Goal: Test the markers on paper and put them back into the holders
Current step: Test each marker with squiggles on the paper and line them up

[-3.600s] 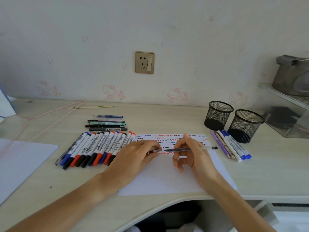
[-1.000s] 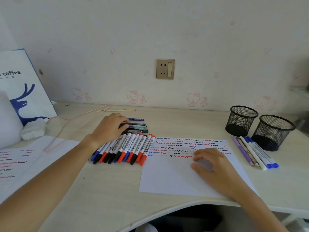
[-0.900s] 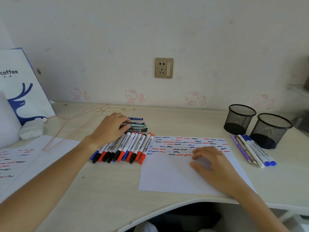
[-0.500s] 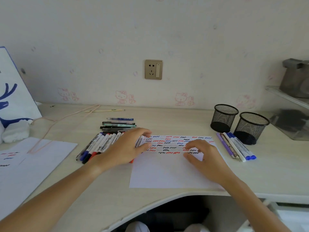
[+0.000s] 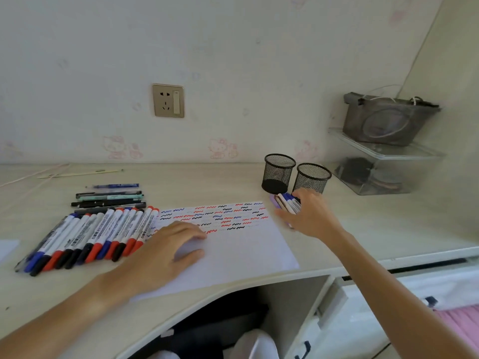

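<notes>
Two black mesh holders [image 5: 278,174] [image 5: 312,178] stand empty at the back right of the desk. Just in front of them lies a small group of markers [image 5: 286,202], blue and purple. My right hand [image 5: 309,217] is over this group, thumb on the near side and fingers on the far side, gripping them. A white paper [image 5: 238,257] with red, blue and black squiggles lies in the middle. My left hand [image 5: 168,246] rests flat on its left part. A long row of capped markers [image 5: 90,237] lies to the left.
Several dark pens [image 5: 108,199] lie behind the marker row, and a thin stick [image 5: 77,173] lies near the wall. A clear plastic box [image 5: 375,174] with a grey pouch [image 5: 388,120] on top stands at the far right. The desk's front edge curves inward below the paper.
My left hand has left the pens and marker row and now rests on the paper. My right hand has moved off the paper, right, onto the markers by the holders.
</notes>
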